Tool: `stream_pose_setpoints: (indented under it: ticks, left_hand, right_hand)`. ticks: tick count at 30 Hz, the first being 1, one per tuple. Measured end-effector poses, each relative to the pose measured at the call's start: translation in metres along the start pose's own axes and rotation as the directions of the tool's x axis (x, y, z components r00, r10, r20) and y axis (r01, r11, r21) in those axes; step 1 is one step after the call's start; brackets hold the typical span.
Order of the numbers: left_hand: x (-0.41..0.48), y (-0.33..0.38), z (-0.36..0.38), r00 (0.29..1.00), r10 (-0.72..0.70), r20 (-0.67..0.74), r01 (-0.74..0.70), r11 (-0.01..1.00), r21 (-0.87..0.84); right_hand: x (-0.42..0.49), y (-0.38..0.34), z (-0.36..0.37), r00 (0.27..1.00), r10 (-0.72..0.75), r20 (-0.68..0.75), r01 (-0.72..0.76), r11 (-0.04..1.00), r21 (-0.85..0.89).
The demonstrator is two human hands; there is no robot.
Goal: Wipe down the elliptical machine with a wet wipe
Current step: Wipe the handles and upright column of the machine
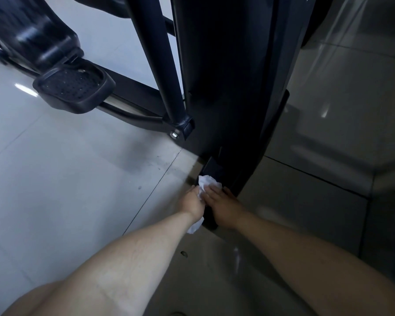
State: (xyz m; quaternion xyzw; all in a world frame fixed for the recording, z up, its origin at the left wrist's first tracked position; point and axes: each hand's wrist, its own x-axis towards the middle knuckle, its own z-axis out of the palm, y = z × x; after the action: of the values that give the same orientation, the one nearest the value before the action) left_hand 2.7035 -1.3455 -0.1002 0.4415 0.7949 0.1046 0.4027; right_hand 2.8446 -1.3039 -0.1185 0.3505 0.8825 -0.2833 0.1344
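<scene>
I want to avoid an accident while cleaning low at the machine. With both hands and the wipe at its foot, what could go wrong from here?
The left hand and right hand hold the wipe against the machine's foot, just below the bar joint. If the pedal moves, a hand might get pinched there. The glossy floor could turn slippery if the wipe drips.

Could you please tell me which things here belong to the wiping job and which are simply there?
Job in hand: wet wipe; left hand gripping it; right hand touching it; elliptical machine.
Just there: tiled floor; scuffs on it.
</scene>
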Motion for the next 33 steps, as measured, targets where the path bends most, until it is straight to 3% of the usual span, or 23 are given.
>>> stream_pose_setpoints:
  ticks: [5,7,9,13,16,24,29,31,33]
  left_hand:
    - [-0.005,-0.002,-0.005,1.0,-0.009,0.027,0.007,0.998,0.058]
    - [-0.005,-0.002,-0.004,1.0,-0.018,0.02,0.018,0.999,0.031]
    - [-0.005,0.001,-0.004,0.999,-0.034,0.001,0.034,0.998,-0.049]
    - [-0.005,0.004,-0.011,0.995,-0.097,-0.015,0.093,0.983,-0.156]
    - [-0.005,0.0,-0.013,0.992,-0.121,-0.044,0.11,0.973,-0.201]
    - [-0.002,-0.012,-0.015,0.996,-0.092,0.014,0.092,0.995,-0.037]
    - [-0.002,-0.013,-0.017,0.994,-0.094,0.059,0.095,0.995,-0.026]
    - [-0.001,-0.014,-0.015,0.994,-0.091,0.053,0.093,0.995,-0.023]
    - [0.002,-0.017,-0.015,0.993,-0.109,0.051,0.111,0.993,-0.027]
  right_hand:
    - [-0.003,0.018,-0.024,0.961,0.26,-0.097,-0.26,0.966,0.017]
    - [-0.005,0.02,-0.023,0.943,0.293,-0.157,-0.291,0.956,0.037]
    - [-0.006,0.012,-0.017,0.953,0.25,-0.172,-0.248,0.968,0.033]
    - [-0.011,-0.012,-0.004,0.999,-0.015,0.033,0.018,0.994,-0.103]
    - [-0.011,-0.011,0.001,0.99,-0.101,0.094,0.113,0.984,-0.135]
    - [0.026,0.003,-0.037,0.998,0.055,0.028,-0.054,0.998,-0.037]
    - [0.044,-0.003,-0.046,0.975,0.218,-0.035,-0.215,0.974,0.073]
    - [0.041,-0.015,-0.042,0.979,0.203,0.014,-0.204,0.976,0.072]
    - [0.039,-0.022,-0.036,0.993,0.086,0.076,-0.086,0.996,0.004]
